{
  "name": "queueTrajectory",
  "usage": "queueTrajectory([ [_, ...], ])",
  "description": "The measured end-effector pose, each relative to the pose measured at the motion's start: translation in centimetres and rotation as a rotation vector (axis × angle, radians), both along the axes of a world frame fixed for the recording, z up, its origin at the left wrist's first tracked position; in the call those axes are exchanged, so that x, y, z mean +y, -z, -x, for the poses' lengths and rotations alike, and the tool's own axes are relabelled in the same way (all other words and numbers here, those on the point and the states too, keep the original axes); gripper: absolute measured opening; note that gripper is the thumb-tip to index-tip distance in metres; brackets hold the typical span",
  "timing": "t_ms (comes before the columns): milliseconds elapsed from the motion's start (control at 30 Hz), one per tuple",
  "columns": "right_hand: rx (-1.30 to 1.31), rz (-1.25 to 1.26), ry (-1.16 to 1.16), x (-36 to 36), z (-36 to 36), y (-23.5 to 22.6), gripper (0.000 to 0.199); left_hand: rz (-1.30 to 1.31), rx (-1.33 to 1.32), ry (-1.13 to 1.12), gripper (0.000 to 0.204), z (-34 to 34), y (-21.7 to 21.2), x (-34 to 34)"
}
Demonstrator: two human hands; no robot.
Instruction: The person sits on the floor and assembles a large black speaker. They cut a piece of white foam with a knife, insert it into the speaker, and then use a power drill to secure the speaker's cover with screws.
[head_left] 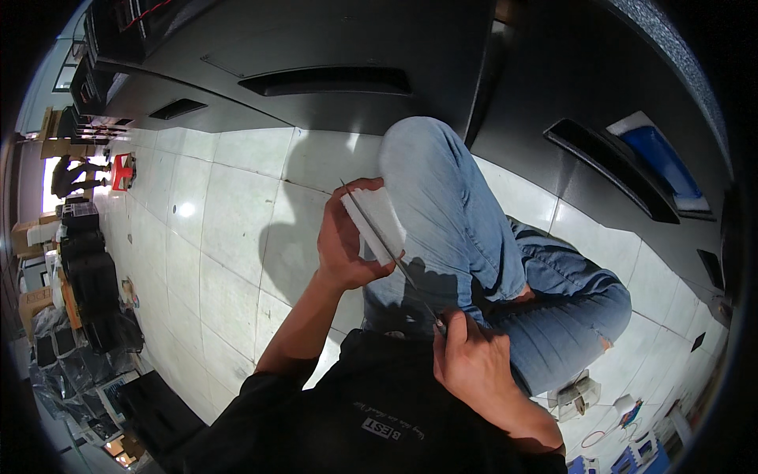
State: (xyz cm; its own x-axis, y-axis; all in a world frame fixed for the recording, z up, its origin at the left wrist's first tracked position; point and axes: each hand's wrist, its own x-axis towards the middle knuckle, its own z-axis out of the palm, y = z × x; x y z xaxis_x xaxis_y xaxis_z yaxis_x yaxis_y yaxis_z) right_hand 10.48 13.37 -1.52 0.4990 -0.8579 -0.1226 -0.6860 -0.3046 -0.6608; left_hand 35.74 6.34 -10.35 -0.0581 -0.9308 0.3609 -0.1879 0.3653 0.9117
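My left hand (338, 245) is closed around a small white block (384, 215), which looks like foam, beside my raised knee. My right hand (474, 357), near my lap, grips the handle end of a long thin knife (412, 282). Its narrow dark blade runs up and leftward along the white block, its tip standing out past the block's far edge. Whether the blade is cutting in or only lying against the block, I cannot tell. Most of the knife's handle is hidden by my fingers.
My legs in blue jeans (442, 197) are folded on the white tiled floor (229, 229). Dark cabinets (347, 47) with recessed handles stand ahead. A blue-and-white pad (659, 162) rests at one handle. At far left are a red stool (121, 172), a person (73, 177) and black wrapped items (91, 276).
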Motion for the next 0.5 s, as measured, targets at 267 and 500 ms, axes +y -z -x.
queueTrajectory([
  [267, 0.007, 0.042, 0.030, -0.1, -0.9, -0.1, 0.017, -0.047, -0.124, -0.031, 0.101, 1.0, -0.9, 0.4],
  [500, -0.015, -0.005, 0.069, -1.0, -2.3, -0.3, 0.018, -0.167, 0.034, -0.147, 0.103, 1.3, 1.2, 1.2],
])
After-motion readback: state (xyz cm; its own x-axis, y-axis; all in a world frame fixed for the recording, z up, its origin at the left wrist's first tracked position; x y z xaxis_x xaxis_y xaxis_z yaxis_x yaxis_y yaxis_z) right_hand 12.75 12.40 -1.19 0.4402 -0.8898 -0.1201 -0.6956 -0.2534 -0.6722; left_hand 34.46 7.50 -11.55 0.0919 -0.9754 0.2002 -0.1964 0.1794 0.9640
